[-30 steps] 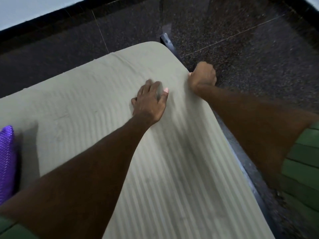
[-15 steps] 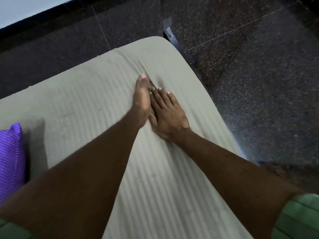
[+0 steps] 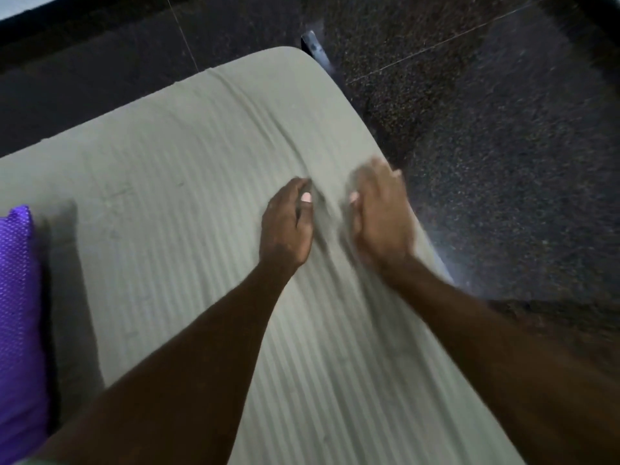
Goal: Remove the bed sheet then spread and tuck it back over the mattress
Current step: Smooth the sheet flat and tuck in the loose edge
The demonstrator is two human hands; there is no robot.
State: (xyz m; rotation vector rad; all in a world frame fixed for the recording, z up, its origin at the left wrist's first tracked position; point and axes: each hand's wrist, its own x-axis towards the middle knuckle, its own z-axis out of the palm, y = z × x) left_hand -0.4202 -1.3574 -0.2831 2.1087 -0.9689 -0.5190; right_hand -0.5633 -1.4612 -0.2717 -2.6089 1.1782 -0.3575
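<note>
Both hands flat, fingers loose, gripping nothing on bed sheet [image 3: 174,203]: right hand [image 3: 380,218] nearer mattress edge than left hand [image 3: 287,226], crease between running toward corner.

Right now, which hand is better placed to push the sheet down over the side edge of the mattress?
The right hand, probably. It lies flat on the bed sheet right beside the mattress edge nearest the floor. The left hand sits further inboard, resting by a crease, so it would have to cross over.

Dark speckled floor [image 3: 486,135], pale wall [image 3: 20,3] top-left
</note>
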